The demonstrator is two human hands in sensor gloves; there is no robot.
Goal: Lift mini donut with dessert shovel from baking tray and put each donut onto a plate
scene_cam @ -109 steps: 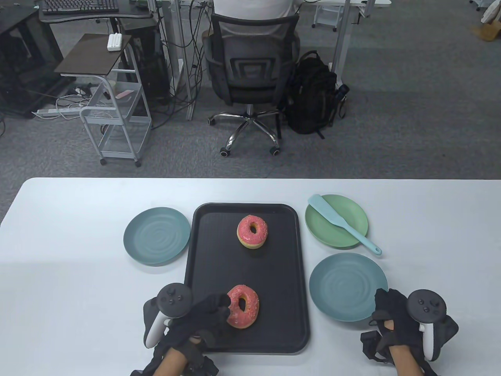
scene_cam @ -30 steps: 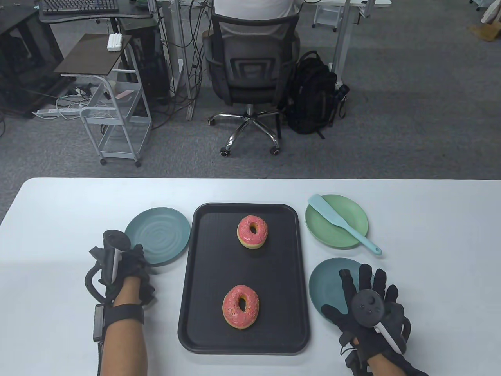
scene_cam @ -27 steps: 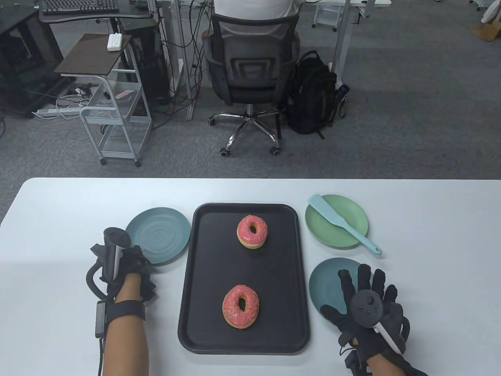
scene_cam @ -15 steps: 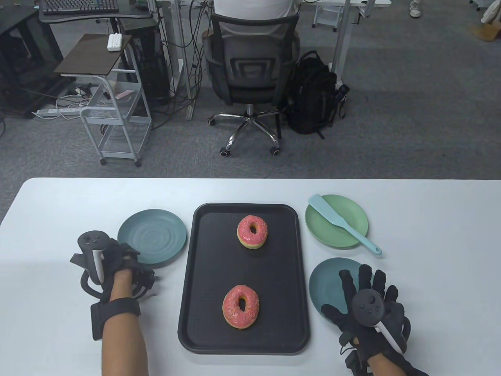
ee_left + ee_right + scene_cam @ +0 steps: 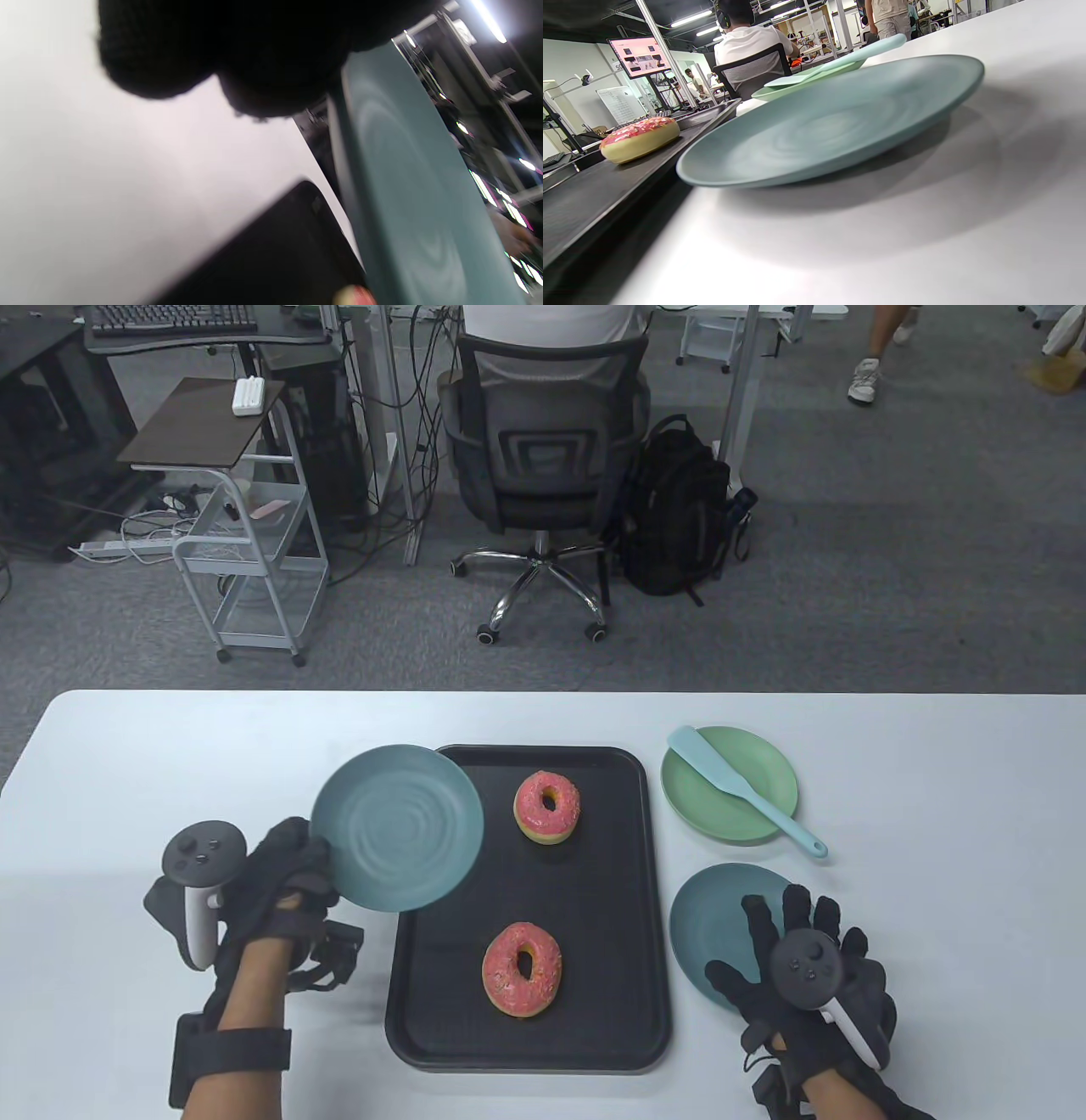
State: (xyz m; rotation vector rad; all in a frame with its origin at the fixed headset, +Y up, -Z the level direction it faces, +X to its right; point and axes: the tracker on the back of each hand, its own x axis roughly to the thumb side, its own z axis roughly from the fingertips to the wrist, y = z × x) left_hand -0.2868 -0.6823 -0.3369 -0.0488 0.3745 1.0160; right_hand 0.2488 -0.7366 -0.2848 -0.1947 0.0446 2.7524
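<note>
Two pink-iced donuts lie on the black baking tray [image 5: 441,1001]: the far donut [image 5: 547,806] and the near donut [image 5: 522,969]. My left hand [image 5: 293,869] grips the near-left rim of a teal plate [image 5: 397,827] and holds it lifted over the tray's left edge; the left wrist view shows this plate [image 5: 407,186] edge-on. My right hand [image 5: 785,942] rests flat, fingers spread, on the near right teal plate [image 5: 721,916]. The mint dessert shovel [image 5: 738,789] lies across the green plate [image 5: 764,823].
The white table [image 5: 933,814] ends at its far edge near an office chair [image 5: 543,458] and a black backpack [image 5: 679,509]. A person's legs [image 5: 878,347] pass at the far right. In the right wrist view the teal plate [image 5: 831,123] fills the foreground.
My left hand took hold of the left teal plate, lifted it off the table and carried it right, over the tray's left edge. My right hand stays on the right teal plate.
</note>
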